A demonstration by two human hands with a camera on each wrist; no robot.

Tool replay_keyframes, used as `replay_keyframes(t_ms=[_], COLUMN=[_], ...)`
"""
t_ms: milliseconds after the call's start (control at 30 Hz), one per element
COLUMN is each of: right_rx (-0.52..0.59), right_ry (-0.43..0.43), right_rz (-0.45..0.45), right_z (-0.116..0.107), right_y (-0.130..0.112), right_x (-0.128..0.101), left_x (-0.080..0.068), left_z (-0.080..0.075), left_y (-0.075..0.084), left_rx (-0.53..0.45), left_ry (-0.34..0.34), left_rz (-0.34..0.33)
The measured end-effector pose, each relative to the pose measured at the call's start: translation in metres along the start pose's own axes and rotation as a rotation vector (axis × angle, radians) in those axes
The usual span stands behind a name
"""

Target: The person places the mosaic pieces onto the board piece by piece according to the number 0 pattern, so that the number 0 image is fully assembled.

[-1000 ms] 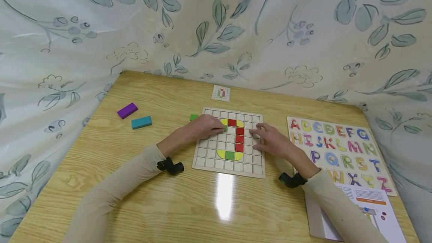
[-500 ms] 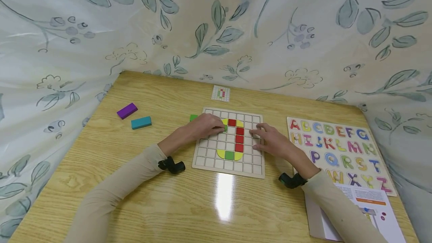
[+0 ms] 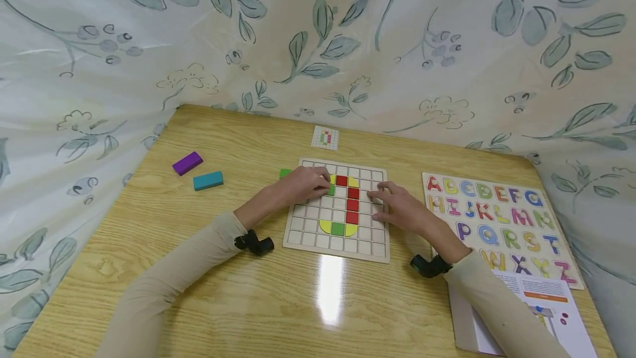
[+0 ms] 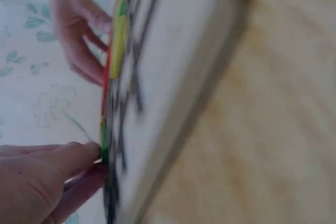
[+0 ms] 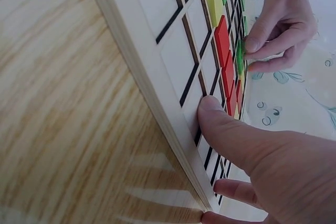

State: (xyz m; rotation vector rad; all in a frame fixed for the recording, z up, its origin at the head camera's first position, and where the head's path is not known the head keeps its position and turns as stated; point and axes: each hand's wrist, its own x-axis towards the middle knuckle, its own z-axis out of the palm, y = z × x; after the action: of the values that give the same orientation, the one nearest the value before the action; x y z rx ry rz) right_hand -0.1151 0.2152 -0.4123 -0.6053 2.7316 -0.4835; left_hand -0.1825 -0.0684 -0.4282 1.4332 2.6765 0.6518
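Note:
My left hand (image 3: 305,184) pinches a green square tile (image 3: 330,189) on the upper middle of the gridded wooden board (image 3: 295,239); thumb and finger also meet at this tile (image 5: 240,59) in the right wrist view. Red square tiles (image 3: 352,205) run down the right side of the tile outline, with yellow rounded pieces (image 3: 324,227) at its corners. Another green tile (image 3: 338,229) lies at the bottom. My right hand (image 3: 402,209) rests on the board's right edge, fingers spread, thumb (image 5: 220,116) touching the grid. The yellow piece at upper left is partly hidden by my left hand.
A small pattern card (image 3: 325,137) lies behind the board. Green blocks (image 3: 285,173) peek out behind my left wrist. Purple (image 3: 187,163) and teal (image 3: 208,180) blocks lie farther left. At right are an alphabet puzzle (image 3: 497,225) and a box with a printed sheet (image 3: 546,290).
My left fingers have shifted slightly and curled more, and more of the green tile shows. The right hand has stayed in place.

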Motion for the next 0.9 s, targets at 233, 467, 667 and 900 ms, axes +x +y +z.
replay_keyframes(t_ms=[233, 467, 667, 900], right_rx=[0.002, 0.001, -0.016, -0.017], right_ry=[-0.004, -0.005, -0.001, 0.002], right_rz=[-0.003, -0.002, -0.003, 0.000], right_z=[0.001, 0.001, 0.000, 0.001], right_y=[0.000, 0.001, 0.000, -0.001], right_x=[-0.001, -0.001, -0.002, -0.002], left_x=[-0.004, -0.028, -0.061, -0.086], left_z=[0.006, -0.005, -0.023, -0.032], left_y=[0.000, -0.005, -0.025, -0.043], left_rx=[0.001, -0.030, -0.064, -0.065], left_ry=[0.045, 0.078, 0.141, 0.115], left_rz=[-0.052, -0.071, -0.198, -0.265])
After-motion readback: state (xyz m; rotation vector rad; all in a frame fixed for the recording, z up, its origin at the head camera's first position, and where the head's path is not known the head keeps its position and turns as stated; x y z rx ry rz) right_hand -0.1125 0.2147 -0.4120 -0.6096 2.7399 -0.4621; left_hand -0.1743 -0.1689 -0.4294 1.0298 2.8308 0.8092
